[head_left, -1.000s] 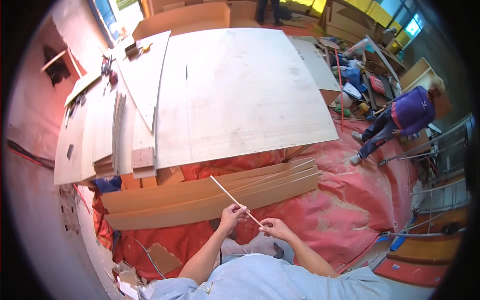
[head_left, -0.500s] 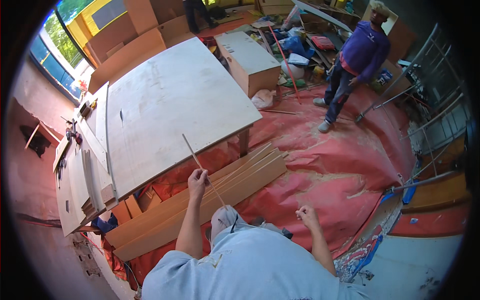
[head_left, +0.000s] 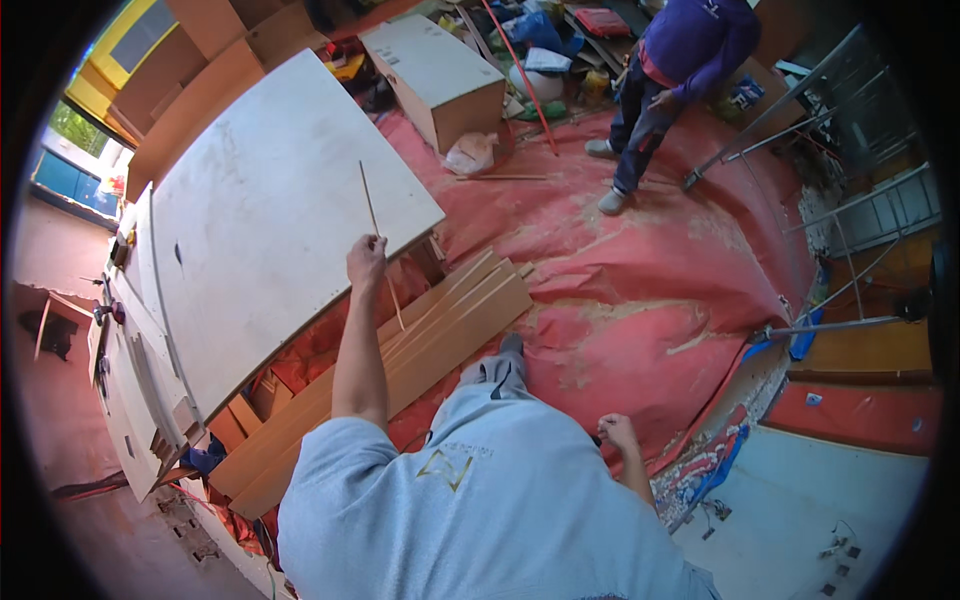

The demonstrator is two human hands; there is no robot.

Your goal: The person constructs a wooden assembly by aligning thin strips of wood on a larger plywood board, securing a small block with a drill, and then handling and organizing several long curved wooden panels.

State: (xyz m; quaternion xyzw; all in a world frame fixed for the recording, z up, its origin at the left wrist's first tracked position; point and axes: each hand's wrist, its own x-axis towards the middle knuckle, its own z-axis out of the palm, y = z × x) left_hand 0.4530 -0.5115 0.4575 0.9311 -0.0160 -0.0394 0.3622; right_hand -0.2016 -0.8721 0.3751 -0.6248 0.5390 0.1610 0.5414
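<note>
My left hand [head_left: 367, 260] is closed around a thin wooden strip [head_left: 368, 196]. The strip stands nearly upright, its top in front of the white tabletop [head_left: 270, 200] and its lower end over a stack of brown boards [head_left: 450, 335]. My right hand [head_left: 618, 430] hangs low at my right side, over the red floor sheet [head_left: 620, 365]. Its fingers are curled in, and whatever may be inside them is hidden.
Long strips and a drill [head_left: 112, 312] lie along the table's left side. A white-topped box [head_left: 430, 75] stands beyond, near a heap of bags and scraps. A person in a purple top [head_left: 695, 45] stands ahead right, beside a metal frame [head_left: 780, 110].
My view and body have shifted forward and right, so the table, boards and person sit further left. The strip in my left hand has tipped more upright. My right hand has dropped closer to my side.
</note>
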